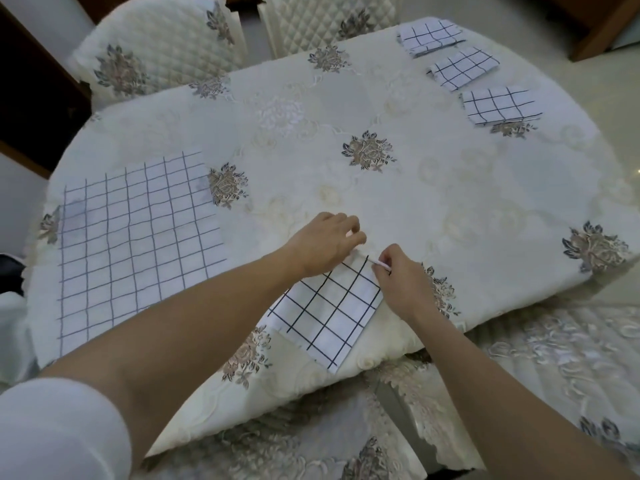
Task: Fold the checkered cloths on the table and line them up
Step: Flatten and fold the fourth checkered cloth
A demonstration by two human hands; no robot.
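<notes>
Pinching the far edge of the part-folded cloth [329,310] with both hands, by the near edge of the counter [398,195].
My left hand [323,245] and right hand [403,284] sit close together, not touching. Each has its fingers curled onto the cloth's far edge, and my right thumb and forefinger nip a raised bit of that edge. The cloth lies tilted, near corner right at the counter's near edge. The unfolded cloth [138,244] lies flat near the left edge, well apart. Row along the far right edge: far folded cloth [431,36], middle folded cloth [464,67], near folded cloth [498,105], close to each other with gaps between. One quilted chair [156,53] stands beyond the far left edge.
</notes>
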